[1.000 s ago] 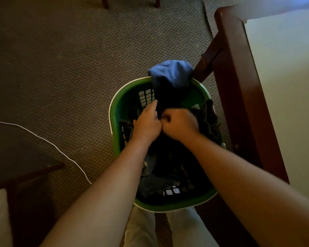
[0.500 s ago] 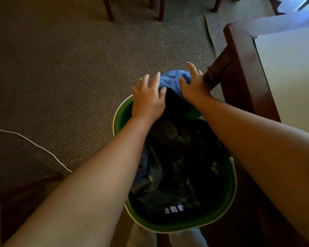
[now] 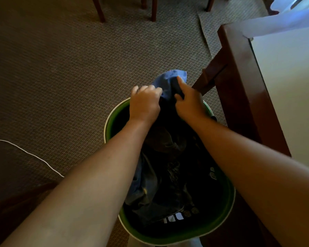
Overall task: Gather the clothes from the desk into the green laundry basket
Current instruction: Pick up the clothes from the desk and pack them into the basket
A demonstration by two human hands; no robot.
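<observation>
Left hand [image 3: 144, 104] grips blue cloth [image 3: 166, 82] draped over basket [image 3: 112, 118] rim at 12 o'clock; right hand [image 3: 189, 102] pinches it w/ thumb & index. Risk: if released early, cloth may slide onto carpet [image 3: 61, 68].

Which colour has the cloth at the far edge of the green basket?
The cloth is blue, and it shows best in the head view.
</observation>
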